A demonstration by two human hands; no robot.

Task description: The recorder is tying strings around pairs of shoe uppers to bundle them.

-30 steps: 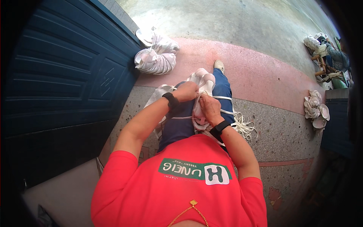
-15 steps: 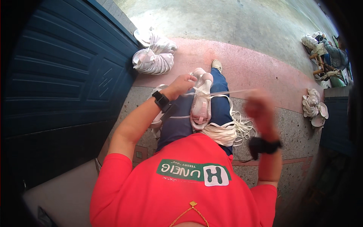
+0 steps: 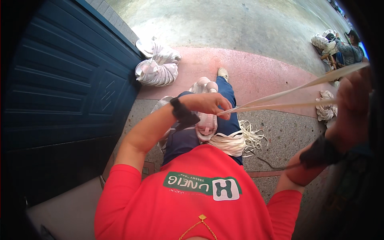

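Observation:
A pale pink and white shoe upper (image 3: 207, 122) lies across my thighs, partly covered by my left hand. My left hand (image 3: 212, 104) is closed in a pinch on a white shoelace (image 3: 280, 96) above it. From there two strands of the lace stretch far to the right. My right hand (image 3: 352, 108), raised at the right edge and somewhat blurred and dark, is closed on the other end of the lace. A loose bundle of white laces (image 3: 230, 142) drapes over my right thigh, its ends hanging off the side.
Stacked white shoe uppers (image 3: 158, 72) stand by the dark blue door (image 3: 64, 80) on the left. Another white bunch (image 3: 326, 106) sits on the floor at the right. Farther off at the right, a person (image 3: 350, 50) sits beside more white bundles (image 3: 320, 41).
My right hand has swung outward to the right, drawing the lace long. My left hand has moved right and nearer, from the upper's far part to above its middle.

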